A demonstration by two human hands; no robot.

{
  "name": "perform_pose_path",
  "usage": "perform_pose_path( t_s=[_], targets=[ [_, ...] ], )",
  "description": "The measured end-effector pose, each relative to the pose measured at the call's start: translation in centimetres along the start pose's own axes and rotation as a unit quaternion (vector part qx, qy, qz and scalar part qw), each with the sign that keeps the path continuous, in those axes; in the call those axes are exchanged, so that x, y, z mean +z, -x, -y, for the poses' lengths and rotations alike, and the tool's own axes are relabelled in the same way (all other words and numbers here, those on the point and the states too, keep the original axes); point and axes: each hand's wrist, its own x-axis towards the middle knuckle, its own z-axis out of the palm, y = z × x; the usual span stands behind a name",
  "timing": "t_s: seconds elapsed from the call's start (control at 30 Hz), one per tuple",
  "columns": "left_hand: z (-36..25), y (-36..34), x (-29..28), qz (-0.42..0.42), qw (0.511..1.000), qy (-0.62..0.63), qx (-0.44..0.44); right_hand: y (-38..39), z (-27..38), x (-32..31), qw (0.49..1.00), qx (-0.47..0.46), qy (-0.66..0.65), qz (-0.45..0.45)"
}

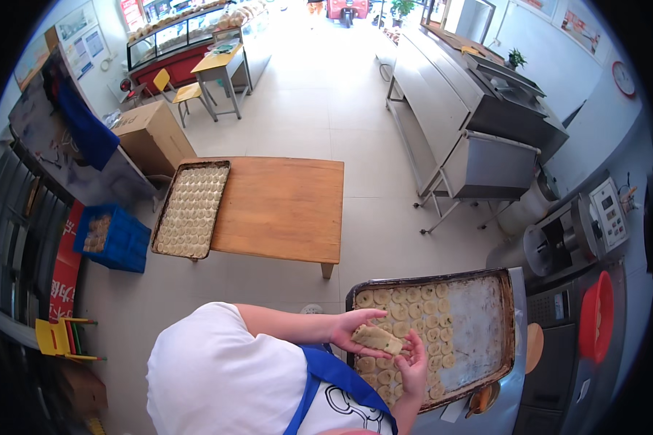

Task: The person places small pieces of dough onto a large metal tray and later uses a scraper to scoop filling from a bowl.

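A pale, flattened strip of dough (377, 338) with dark specks is held between my two hands. My left hand (350, 330) cradles its left end, with the thumb above and the fingers underneath. At the right end, my right hand (412, 362) pinches the dough with its fingertips. Both hands are over the left part of a large dark-rimmed baking tray (479, 330). Rows of small round dough pieces (432, 321) fill the left and middle of that tray, while bare metal shows on its right. My hands hide some of the pieces.
Ahead to the left, a wooden table (283, 206) bears another tray (212, 232) full of dough rounds. A blue crate (127, 235) stands left of it. A steel counter (442, 87) is at the far right; a red basin (596, 319) and a wooden-handled bowl (484, 399) are nearer.
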Motion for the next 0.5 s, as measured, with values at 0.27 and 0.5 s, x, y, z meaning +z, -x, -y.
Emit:
perform_pose_path(
  t_s=[0.27, 0.5],
  targets=[
    [0.7, -1.3, 1.3, -0.004, 0.999, -0.040, -0.022, 2.9, 0.6, 3.8, 0.988, -0.022, -0.119, -0.098],
    [0.5, -0.8, 0.3, 0.027, 0.999, -0.032, -0.032, 2.7, -0.7, 3.8, 0.991, -0.035, -0.040, -0.122]
  ],
)
